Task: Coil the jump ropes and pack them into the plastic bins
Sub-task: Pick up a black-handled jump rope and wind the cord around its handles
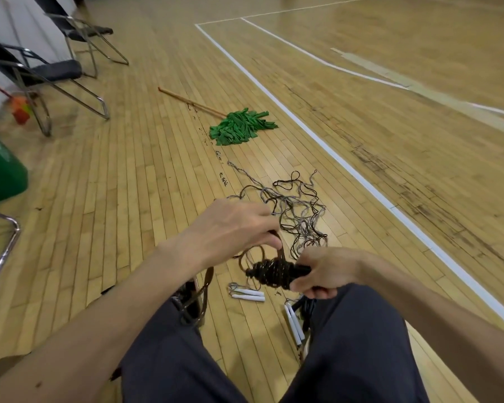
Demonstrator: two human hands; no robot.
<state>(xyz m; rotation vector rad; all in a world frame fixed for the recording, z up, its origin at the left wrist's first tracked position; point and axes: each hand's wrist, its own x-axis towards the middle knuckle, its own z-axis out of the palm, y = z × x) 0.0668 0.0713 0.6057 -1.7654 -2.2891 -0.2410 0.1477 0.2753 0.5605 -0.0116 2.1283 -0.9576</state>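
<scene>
**Mid-wind on one dark rope, nothing packed yet**

Sits over a wooden gym floor (pixel 128 199) and works between the knees. Clamps the black handles (pixel 301 269) in the right grip (pixel 323 271), curled tight round them, with the dark rope coil (pixel 272 273) wound thick about their free end. Pinches a brown strand (pixel 280 254) in the left grip (pixel 236 225), just above the coil, poised to lay on another turn. By that reading, at the coiling step, with packing some way off.

Leaves plenty undone on the floor: a loose tangle of ropes (pixel 297 210) just beyond the hands, one pair of white handles (pixel 248 295) below the coil, and a second pair of white handles (pixel 294 321) by the right leg.

Calls next, most likely, for drawing slack out of the tangle without dragging the other ropes along. Then for more wraps and a tucked tail so the bundle holds.

Shows no certain bin. Shows only a blurred green container (pixel 0 170) at the left edge, well apart from the hands; cannot tell whether meant for ropes.
</scene>
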